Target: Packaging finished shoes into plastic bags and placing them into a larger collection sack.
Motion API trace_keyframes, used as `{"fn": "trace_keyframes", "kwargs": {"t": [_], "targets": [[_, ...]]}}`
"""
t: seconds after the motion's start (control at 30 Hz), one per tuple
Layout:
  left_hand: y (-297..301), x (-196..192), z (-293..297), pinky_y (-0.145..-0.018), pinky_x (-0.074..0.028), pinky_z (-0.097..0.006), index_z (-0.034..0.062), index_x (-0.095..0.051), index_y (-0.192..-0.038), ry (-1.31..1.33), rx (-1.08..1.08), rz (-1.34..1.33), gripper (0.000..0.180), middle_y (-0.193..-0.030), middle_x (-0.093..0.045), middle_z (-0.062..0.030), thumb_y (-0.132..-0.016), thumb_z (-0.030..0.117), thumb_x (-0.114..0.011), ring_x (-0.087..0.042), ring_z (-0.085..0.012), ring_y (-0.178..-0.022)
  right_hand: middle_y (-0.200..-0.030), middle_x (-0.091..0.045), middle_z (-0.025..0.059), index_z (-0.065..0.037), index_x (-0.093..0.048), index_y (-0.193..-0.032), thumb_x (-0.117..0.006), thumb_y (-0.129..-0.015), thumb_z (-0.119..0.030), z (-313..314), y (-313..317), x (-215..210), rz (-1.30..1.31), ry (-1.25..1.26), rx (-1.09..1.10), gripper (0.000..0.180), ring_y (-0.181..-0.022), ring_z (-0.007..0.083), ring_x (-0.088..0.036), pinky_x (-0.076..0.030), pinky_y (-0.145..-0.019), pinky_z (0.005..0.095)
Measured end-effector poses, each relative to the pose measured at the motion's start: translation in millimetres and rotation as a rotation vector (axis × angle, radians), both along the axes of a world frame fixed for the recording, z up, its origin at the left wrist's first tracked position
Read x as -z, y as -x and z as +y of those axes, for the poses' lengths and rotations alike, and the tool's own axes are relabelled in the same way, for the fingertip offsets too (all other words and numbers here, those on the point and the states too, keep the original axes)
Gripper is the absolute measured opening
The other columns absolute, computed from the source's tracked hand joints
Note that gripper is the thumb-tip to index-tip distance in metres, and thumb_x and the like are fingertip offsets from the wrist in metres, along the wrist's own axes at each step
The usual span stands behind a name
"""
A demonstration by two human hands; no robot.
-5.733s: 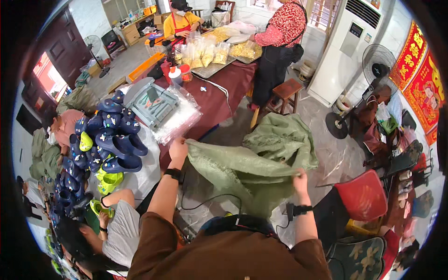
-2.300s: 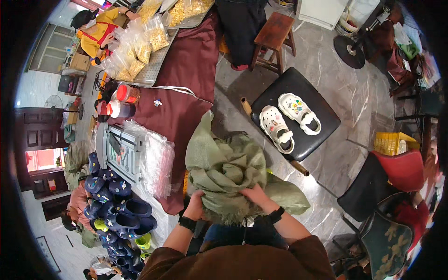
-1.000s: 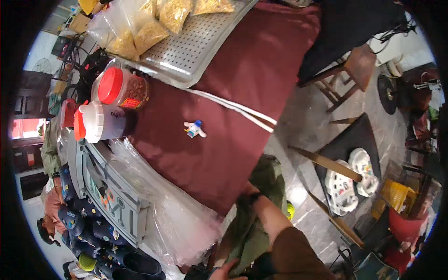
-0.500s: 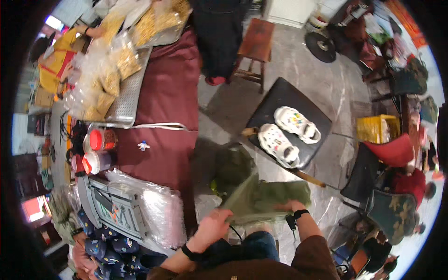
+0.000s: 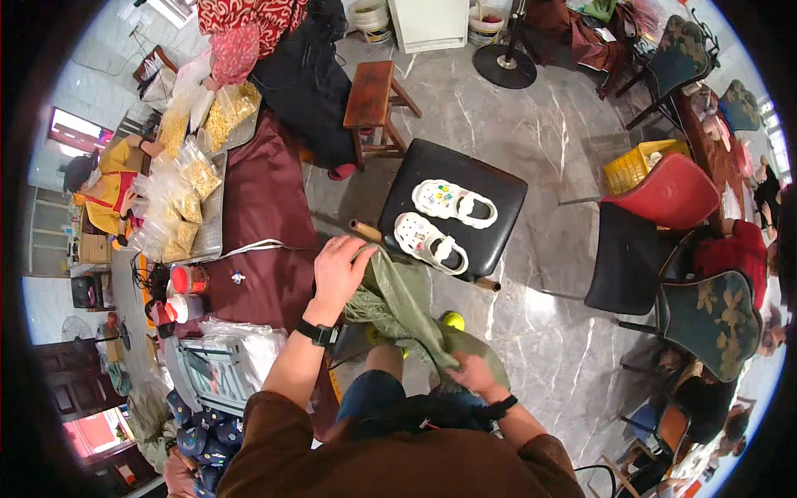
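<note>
As both hands clamp on it, a green woven sack (image 5: 407, 295) slants beside the counter (image 5: 270, 187)

While the counter's right edge runs along the left of it, the sack hangs over the grey marble floor (image 5: 548, 108), near that edge and just in front of the near edge of a black padded seat (image 5: 508, 178). Its long axis runs aslant: the upper end points toward the counter's right edge and the seat's left corner, the lower end toward the wearer's right. A frayed border hangs loose on the counter side, and a fold of the cloth drapes past the lower end. I cannot tell whether the sack touches the counter.

The left grip (image 5: 339, 270) is drawn together on the upper end, thumb against fingers, pinching the cloth's edge. The right grip (image 5: 475, 373), lower and closer to the body, is closed around a gathered part of the same cloth, its fingers curled in with little gap.

On the seat, two white clogs (image 5: 452, 203) lie side by side, toes toward the seat's left edge. Along the counter's right side, below a white cord (image 5: 253, 247), lie clear plastic bags (image 5: 257, 344); a grey case (image 5: 209, 373) sits just left of them.
</note>
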State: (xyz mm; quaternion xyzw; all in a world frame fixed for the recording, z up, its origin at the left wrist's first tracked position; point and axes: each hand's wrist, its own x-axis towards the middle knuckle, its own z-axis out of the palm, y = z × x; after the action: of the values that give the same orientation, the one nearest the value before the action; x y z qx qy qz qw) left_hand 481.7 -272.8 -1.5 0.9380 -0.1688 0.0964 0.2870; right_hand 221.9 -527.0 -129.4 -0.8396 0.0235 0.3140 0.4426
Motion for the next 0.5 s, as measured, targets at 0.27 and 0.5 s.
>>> {"fn": "trace_keyframes", "kwargs": {"t": [0.27, 0.5], "targets": [[-28, 41, 15, -0.073, -0.049, -0.042, 0.0028, -0.066, -0.079, -0.169, 0.224, 0.046, 0.023, -0.079, -0.064, -0.0122, -0.083, 0.026, -0.068, -0.06, -0.0333, -0.079, -0.099, -0.065, 0.0166, -0.003, -0.056, -0.11, -0.07, -0.077, -0.017, -100, -28, 44, -0.061, -0.345, 0.697, 0.038, -0.095, 0.0277, -0.064, -0.048, -0.086, 0.0339], [-33, 66, 40, -0.075, -0.051, -0.042, 0.0052, -0.067, -0.081, -0.252, 0.24, 0.255, 0.045, -0.081, -0.065, -0.0117, -0.073, 0.049, -0.073, -0.061, -0.0323, -0.084, -0.105, -0.054, 0.0149, -0.007, -0.047, -0.112, -0.076, -0.065, -0.008, -101, -83, -14, -0.277, 0.318, 0.428, 0.055, -0.089, 0.0364, -0.06, -0.05, -0.073, 0.0443]]}}
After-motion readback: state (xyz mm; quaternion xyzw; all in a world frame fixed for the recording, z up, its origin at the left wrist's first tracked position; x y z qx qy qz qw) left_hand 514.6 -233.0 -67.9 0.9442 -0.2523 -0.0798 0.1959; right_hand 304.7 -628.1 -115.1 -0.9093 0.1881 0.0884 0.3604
